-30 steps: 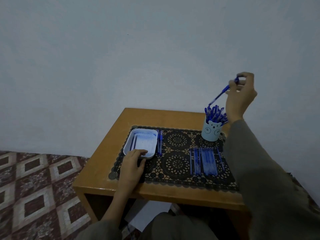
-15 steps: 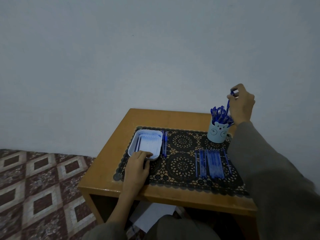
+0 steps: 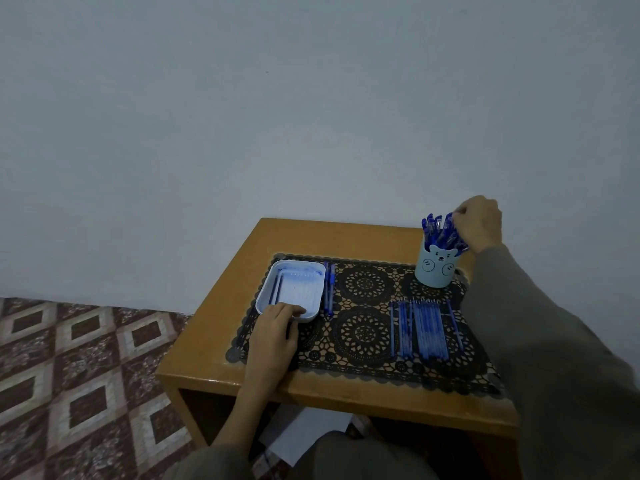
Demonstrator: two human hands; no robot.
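Note:
A pale blue cup with a bear face [image 3: 437,270] stands at the back right of the lace mat, packed with several blue pens [image 3: 439,229]. My right hand [image 3: 479,223] is at the cup's top, fingers curled and pinching the end of a pen among the others. A white tray [image 3: 313,282] with a few pens inside lies on the mat's left. My left hand [image 3: 275,336] rests on the tray's near rim, fingers straight. A row of several blue pens [image 3: 424,329] lies on the mat's right.
Two blue pens [image 3: 329,289] lie just right of the tray. The black lace mat [image 3: 363,336] covers a small wooden table [image 3: 221,317] against a pale wall. Patterned floor tiles [image 3: 69,386] spread to the left. White paper [image 3: 301,434] lies under the table.
My right hand has come down from high above the cup, lowering the blue pen into the cup among the others. My left hand has stayed on the tray rim.

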